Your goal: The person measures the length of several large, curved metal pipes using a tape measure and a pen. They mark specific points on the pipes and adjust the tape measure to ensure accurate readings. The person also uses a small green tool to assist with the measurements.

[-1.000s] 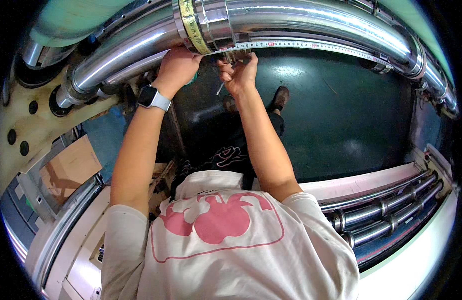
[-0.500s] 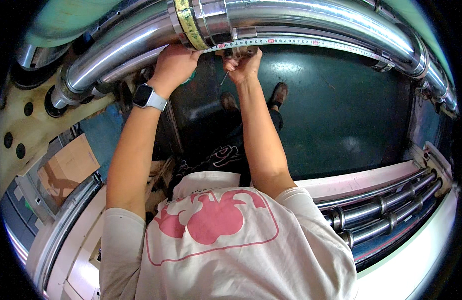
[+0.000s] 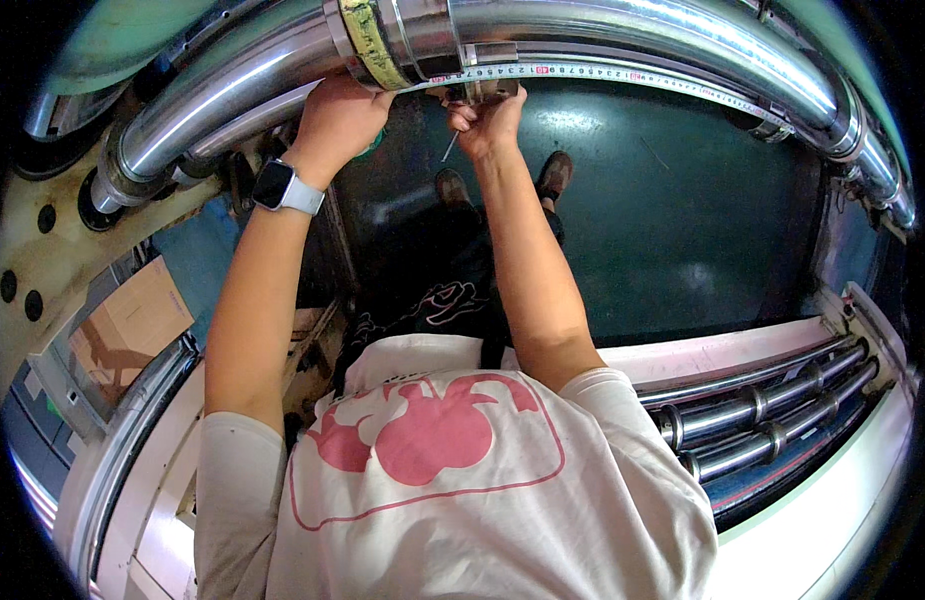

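A white measuring tape point(image 3: 582, 73) with dark and red marks stretches along a thin bar below the large shiny metal shaft point(image 3: 622, 28). At the tape's left end, under a collar with a worn yellow band point(image 3: 360, 38), my left hand point(image 3: 342, 120) is closed on the tape measure. A green edge point(image 3: 375, 146) shows beneath that hand; the rest is hidden. Just right of it, my right hand point(image 3: 495, 125) has its fingers curled round a small metal block point(image 3: 492, 90) on the bar. A thin metal rod point(image 3: 449, 148), like a hex key, sticks down by these fingers.
A yellowish machine side plate with holes point(image 3: 67, 235) stands at the left, with a cardboard box point(image 3: 132, 320) below it. Several rollers with rings point(image 3: 762, 410) lie at the lower right. Dark flooring point(image 3: 672, 220) spreads under my arms, where my shoes point(image 3: 555, 175) show.
The view has shifted slightly, so the shaft and tape sit a little higher and further left. Both hands keep their places at the bar, and their grips look the same.
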A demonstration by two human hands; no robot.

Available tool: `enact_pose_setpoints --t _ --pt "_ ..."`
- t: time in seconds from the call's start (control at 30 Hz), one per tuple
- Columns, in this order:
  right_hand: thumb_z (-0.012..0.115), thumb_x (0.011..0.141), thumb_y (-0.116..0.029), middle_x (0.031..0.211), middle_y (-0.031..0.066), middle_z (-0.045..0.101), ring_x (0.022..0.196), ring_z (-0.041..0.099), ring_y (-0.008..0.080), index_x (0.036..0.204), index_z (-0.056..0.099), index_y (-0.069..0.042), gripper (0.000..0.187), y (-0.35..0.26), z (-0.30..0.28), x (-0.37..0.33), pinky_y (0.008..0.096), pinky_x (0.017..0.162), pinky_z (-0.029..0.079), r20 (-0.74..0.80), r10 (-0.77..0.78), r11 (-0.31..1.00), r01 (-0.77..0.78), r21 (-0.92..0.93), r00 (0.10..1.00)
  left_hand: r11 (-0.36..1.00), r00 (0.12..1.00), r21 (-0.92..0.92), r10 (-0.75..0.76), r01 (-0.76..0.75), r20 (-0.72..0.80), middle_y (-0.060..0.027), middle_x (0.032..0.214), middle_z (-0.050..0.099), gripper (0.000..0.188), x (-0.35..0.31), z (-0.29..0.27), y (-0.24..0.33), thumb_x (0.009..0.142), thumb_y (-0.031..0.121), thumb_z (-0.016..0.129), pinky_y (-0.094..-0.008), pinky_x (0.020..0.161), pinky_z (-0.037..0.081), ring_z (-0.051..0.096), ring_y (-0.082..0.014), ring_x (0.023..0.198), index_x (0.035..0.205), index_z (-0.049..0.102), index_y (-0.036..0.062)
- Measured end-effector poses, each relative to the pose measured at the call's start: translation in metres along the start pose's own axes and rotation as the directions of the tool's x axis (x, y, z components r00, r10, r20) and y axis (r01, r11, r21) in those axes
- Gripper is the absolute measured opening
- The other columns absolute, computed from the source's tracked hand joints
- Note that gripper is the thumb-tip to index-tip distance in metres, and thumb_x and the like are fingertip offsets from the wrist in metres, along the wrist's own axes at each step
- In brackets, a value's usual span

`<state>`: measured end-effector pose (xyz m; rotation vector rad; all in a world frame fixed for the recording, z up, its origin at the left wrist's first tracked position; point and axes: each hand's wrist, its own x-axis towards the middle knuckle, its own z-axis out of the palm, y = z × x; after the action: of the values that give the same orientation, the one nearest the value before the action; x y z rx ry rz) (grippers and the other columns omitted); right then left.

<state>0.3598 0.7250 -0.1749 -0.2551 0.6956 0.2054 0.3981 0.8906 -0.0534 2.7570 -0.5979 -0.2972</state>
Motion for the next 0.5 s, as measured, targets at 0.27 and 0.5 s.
enact_pose_setpoints --t 0.27,0.5 --pt "0.026 0.081 -0.054 0.065 0.0032 0.042 0.041 0.025 0.0135 0.083 0.046 -0.012 0.046 0.0 0.0 0.0 0.0264 0.037 0.018 0.005 0.012 1.0 -0.012 -0.019 1.0 1.0 1.0 0.006 0.007 -0.007 0.02 -0.0164 0.094 0.06 0.028 0.001 -0.004 0.004 0.081 0.027 0.049 -0.0402 0.079 0.043 0.056 -0.0339 0.09 0.095 0.06 0.0041" --pt "0.026 0.082 -0.056 0.065 0.0033 0.042 0.041 0.025 0.013 0.083 0.046 -0.012 0.048 0.002 -0.003 0.006 0.0255 0.037 0.018 0.008 0.028 1.0 -0.028 0.005 1.0 0.998 0.996 0.012 0.068 -0.068 -0.06 -0.0184 0.085 0.06 0.03 0.001 0.004 -0.004 0.083 0.03 0.045 -0.0426 0.07 0.046 0.057 -0.0358 0.079 0.089 0.062 0.0063"
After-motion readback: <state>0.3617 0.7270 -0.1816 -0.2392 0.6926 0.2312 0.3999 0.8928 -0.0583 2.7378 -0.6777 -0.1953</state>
